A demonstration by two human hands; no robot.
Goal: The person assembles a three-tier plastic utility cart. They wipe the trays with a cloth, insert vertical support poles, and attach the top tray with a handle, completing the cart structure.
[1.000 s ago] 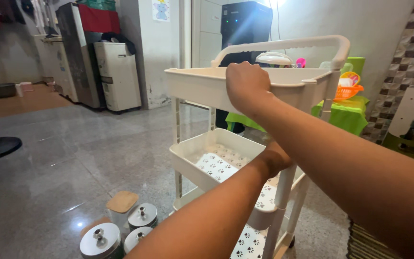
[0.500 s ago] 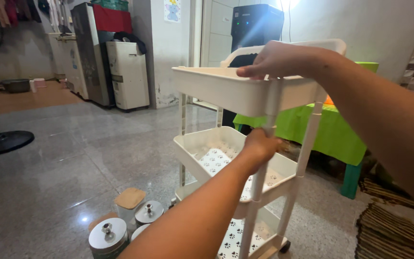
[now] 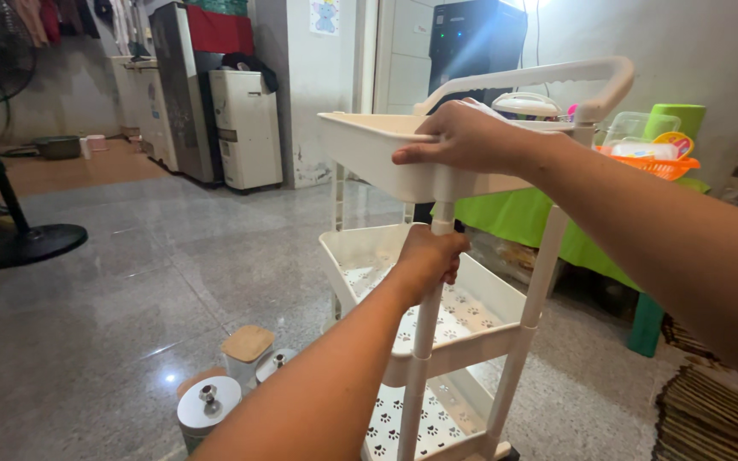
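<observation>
The white cart [image 3: 437,282] has swung round since a second ago, so a corner post now faces me; I read that as me turning it on the floor [image 3: 130,282]. My left hand [image 3: 429,256] is wrapped tight around that post, and my right hand [image 3: 463,137] clamps the top tray's rim. I count three trays on the cart, one handle, and by its foot three metal-lidded canisters [image 3: 207,405] and one wood-lidded jar [image 3: 247,346].

Cream cart [image 3: 369,154] — paw-print liners [image 3: 454,312]; green tablecloth [image 3: 514,226].
</observation>
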